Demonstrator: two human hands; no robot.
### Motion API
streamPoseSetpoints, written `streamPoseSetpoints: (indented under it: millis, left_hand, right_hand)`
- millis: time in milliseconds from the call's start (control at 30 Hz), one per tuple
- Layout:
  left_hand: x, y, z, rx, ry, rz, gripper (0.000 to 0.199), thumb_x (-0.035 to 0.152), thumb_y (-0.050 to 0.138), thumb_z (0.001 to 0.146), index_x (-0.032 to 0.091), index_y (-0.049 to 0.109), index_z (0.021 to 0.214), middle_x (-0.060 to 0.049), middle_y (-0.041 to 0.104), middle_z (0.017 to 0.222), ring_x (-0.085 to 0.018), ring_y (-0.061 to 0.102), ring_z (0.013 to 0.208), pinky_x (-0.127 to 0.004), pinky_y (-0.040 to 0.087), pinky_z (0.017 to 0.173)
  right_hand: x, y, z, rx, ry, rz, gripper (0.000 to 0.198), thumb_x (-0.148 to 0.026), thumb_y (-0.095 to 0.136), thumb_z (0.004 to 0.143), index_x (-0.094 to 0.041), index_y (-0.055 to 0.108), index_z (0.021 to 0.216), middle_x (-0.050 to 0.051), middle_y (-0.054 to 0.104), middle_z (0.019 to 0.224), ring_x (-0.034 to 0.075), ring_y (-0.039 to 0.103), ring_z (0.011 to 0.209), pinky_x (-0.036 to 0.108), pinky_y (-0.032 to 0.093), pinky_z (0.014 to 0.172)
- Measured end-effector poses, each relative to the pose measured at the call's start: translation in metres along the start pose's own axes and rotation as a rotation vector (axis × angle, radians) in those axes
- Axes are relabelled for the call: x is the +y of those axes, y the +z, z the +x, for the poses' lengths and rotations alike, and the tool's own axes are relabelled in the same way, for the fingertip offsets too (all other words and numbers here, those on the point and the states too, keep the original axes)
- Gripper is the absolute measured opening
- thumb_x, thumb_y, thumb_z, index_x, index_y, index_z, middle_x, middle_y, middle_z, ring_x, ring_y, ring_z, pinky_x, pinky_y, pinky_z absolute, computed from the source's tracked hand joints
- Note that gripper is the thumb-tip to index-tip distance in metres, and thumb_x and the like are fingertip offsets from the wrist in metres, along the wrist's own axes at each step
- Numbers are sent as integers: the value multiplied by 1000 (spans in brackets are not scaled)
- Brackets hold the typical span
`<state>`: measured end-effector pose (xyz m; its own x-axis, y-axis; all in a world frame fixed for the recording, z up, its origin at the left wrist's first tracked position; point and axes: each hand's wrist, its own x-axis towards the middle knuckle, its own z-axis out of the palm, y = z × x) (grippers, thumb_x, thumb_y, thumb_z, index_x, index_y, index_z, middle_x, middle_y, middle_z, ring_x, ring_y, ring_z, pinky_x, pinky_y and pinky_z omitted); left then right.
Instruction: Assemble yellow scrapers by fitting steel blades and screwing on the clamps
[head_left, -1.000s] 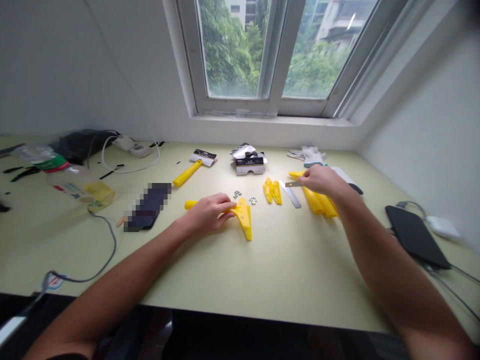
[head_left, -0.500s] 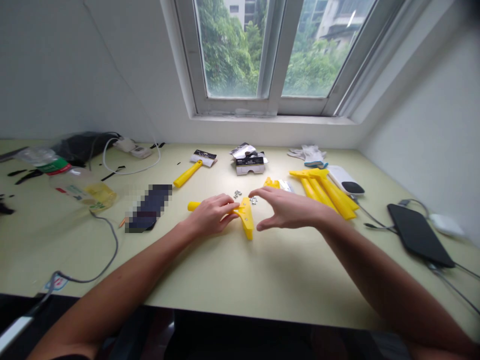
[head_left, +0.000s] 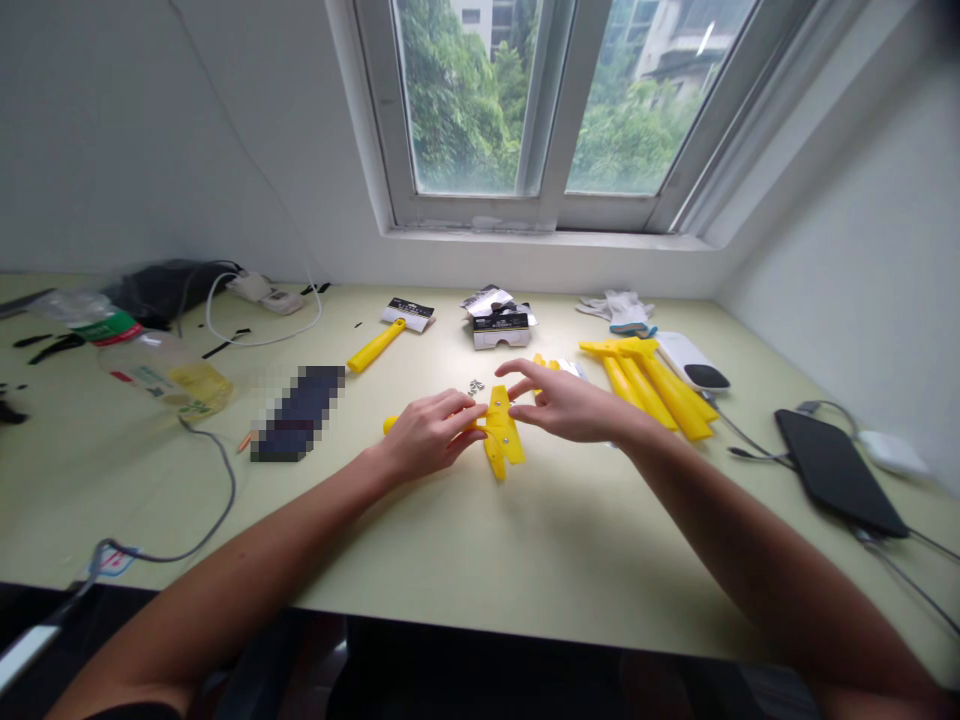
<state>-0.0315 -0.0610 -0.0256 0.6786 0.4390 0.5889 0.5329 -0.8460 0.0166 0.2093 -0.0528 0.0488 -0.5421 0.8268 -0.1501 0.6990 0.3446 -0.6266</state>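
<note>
Left fingers [head_left: 466,413] around a yellow tool [head_left: 504,425] (wide-ended, silver-dotted)

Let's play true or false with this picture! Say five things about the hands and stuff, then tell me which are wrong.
1. The left hand holds a yellow tool. True.
2. The right hand is on the bottle. False: the right hand is by the yellow tool.
3. White gloves lie on the table. True.
4. Leaves show through the window. True.
5. The small box is bright red. False: the small box is black and white.
</note>
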Motion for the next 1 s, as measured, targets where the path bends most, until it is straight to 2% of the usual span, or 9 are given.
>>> streamPoseSetpoints:
  millis: [167,267,367,433,533,633,700,867,1000]
  left_hand:
    - [7,3,-1,-32,27,16,26,33,53,94,17,56,114,-6,66,95,-16,61,83,-26,50,62]
    - [8,4,0,-55,28,27,25,34,52,94,17,57,112,-5,66,94,-16,61,82,-26,50,62]
    - [8,4,0,-75,20,27,25,34,51,95,17,58,111,-5,66,94,-16,61,82,-27,50,63]
    - [7,4,0,-88,10,24,25,34,50,95,17,58,111,-5,66,94,-16,61,83,-27,50,63]
    - [8,6,-1,-102,0,15,27,36,50,95,17,59,111,-6,66,95,-16,61,83,-27,51,64]
    - [8,7,-1,-115,-12,7,27,37,50,95,17,60,111,-6,67,94,-16,62,83,-27,51,64]
    - [8,6,-1,-126,-26,5,28,37,50,95,17,61,110,-6,67,94,-16,61,84,-27,51,64]
    - [7,3,0,-177,-62,-10,27,38,51,94,18,62,110,-5,67,94,-17,59,84,-28,50,66]
    - [9,2,0,-236,-77,-20,26,37,52,94,19,62,110,-4,67,93,-17,58,83,-27,49,65]
  right_hand:
    - [0,5,6,31,-5,32,43,-31,57,84,-28,49,126,4,69,104,15,62,78,28,47,72]
    - [0,7,8,28,-15,91,40,-27,59,81,-25,52,120,2,67,91,12,57,69,23,44,62]
    - [0,8,11,-18,37,198,38,-26,59,79,-24,53,117,-1,64,80,8,47,53,20,36,46]
    - [2,9,13,-50,69,243,36,-27,58,79,-23,54,115,-2,64,80,7,41,48,19,32,41]
    - [5,13,16,-30,23,204,28,-26,61,77,-21,62,104,0,65,82,9,50,56,20,37,47]
    - [4,18,18,71,-50,82,19,-22,62,76,-21,70,93,1,67,82,13,59,74,22,44,62]
    - [3,20,18,125,-70,15,17,-23,60,78,-22,71,91,1,68,82,13,60,77,22,44,66]
    - [3,22,16,199,-92,-123,10,-26,59,83,-23,68,84,-1,70,82,14,62,76,24,43,68]
    - [3,25,14,134,-98,-316,13,-30,54,86,-23,65,87,1,70,82,17,62,75,26,40,64]
